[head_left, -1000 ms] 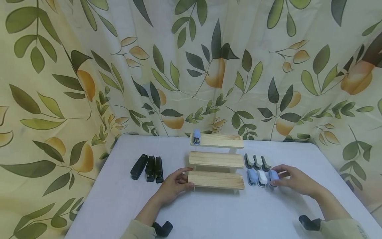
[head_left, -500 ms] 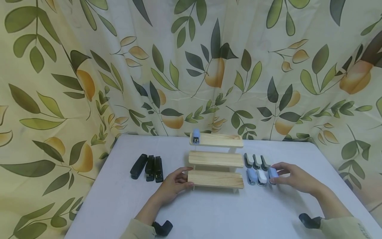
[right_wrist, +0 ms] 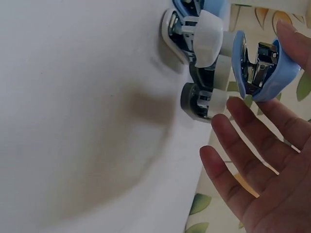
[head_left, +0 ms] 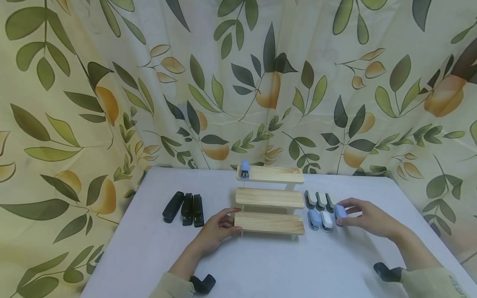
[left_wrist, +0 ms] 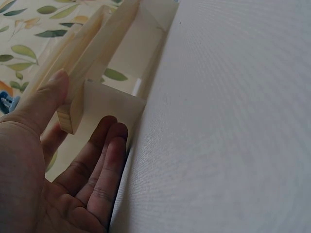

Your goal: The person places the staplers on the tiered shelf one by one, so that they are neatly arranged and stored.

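My left hand [head_left: 216, 229] holds the left end of the lowest board of a three-tier wooden display rack [head_left: 269, 223]; in the left wrist view its thumb [left_wrist: 57, 87] lies against the board and the other fingers curl beneath it. At the right, my right hand [head_left: 370, 217] pinches a light blue mini stapler [right_wrist: 265, 65] between thumb and index finger, while its other fingers extend loosely. The right wrist view shows that stapler raised off the cloth. Beside it stand another blue stapler [head_left: 314, 220] and a white stapler [head_left: 327, 222].
Several staplers flank the rack: dark-and-white ones [head_left: 320, 201] behind the blue and white pair, and black ones [head_left: 188, 210] on the left. One blue stapler [head_left: 244, 169] stands on the top tier's left end. A leaf-patterned curtain [head_left: 238, 103] hangs behind the white-covered table [head_left: 261, 269].
My right hand has risen slightly with the blue stapler, lifting it away from the row. The left hand stays on the rack.
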Action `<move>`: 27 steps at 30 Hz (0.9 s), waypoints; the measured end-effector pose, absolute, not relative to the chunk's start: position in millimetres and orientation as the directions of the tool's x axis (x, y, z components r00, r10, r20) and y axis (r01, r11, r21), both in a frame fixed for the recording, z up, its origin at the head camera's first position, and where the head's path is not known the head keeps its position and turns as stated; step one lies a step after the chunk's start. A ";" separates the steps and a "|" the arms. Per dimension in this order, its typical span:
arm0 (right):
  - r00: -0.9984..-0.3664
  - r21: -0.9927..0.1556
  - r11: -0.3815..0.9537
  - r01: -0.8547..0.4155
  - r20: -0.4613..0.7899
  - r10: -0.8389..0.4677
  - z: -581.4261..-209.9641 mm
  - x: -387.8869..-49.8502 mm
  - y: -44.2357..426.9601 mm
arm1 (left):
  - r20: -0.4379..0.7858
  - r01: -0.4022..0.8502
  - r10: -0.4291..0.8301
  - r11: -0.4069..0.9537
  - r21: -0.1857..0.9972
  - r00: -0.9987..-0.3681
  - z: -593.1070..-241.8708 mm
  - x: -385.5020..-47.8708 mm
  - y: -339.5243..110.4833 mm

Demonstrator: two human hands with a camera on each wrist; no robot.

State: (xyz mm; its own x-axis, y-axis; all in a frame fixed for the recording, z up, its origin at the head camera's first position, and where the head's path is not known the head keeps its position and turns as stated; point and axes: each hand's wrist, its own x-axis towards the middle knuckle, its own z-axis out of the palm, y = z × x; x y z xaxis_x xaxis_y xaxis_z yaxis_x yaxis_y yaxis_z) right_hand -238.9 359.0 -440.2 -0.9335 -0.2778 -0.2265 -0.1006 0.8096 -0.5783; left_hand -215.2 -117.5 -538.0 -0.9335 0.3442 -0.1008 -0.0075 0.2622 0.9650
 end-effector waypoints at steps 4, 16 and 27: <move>-0.932 -0.570 0.812 -0.129 -0.210 -0.296 -431.8 -241.1 354.5 | -0.103 -0.009 0.343 0.263 0.965 -0.934 -536.0 -215.3 -118.3; -0.933 -0.570 0.808 -0.151 -0.189 -0.307 -414.9 -247.8 342.2 | -0.107 -0.015 0.341 0.263 0.965 -0.934 -537.8 -216.6 -117.9; -0.934 -0.565 0.811 -0.154 -0.184 -0.305 -406.5 -247.8 334.5 | -0.101 -0.006 0.345 0.266 0.964 -0.933 -537.9 -215.9 -117.2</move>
State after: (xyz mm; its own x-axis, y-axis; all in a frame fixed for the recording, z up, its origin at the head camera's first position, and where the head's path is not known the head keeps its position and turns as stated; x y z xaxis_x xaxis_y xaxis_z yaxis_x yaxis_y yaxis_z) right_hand -247.8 334.5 -406.5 -0.9343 -0.3055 -0.1836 -0.1540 0.8107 -0.5649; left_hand -215.9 -117.2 -537.9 -0.9333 0.3446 -0.1014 -0.0065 0.2662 0.9639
